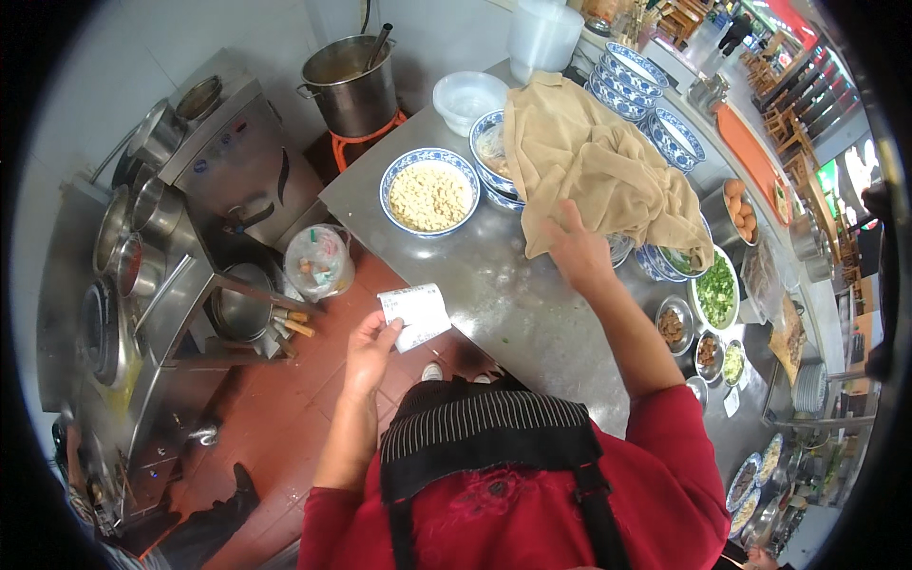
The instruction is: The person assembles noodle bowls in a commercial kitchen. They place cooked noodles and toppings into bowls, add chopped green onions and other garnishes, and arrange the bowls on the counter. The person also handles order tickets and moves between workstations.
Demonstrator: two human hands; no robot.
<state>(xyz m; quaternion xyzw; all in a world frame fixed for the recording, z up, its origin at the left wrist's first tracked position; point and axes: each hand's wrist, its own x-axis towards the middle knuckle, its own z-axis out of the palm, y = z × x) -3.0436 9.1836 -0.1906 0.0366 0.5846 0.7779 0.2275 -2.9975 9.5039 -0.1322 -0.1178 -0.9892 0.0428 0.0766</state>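
From where I watch, the left hand (371,351) pinches a paper slip (419,317) between thumb and fingers, its printed side turned up, probably so it can be read. It hangs over the floor (290,432), just off the desk edge. The right hand (581,255) reaches forward with fingers against the near edge of a tan cloth (598,142); I can't tell whether they pinch it. The cloth drapes over bowls just beyond that hand, I suppose to keep their contents covered.

Left of the right hand, a patterned bowl (386,195) of pale chopped food sits uncovered. To that hand's right, chopped greens (717,294) stand near the desk's edge, I'd guess for easy reach.

The desk (518,318) is grey metal, shiny, with few scraps. Ahead of the left hand, a tall pot (353,106) stands on an orange support; wooden stools (777,125) fill the room beyond.
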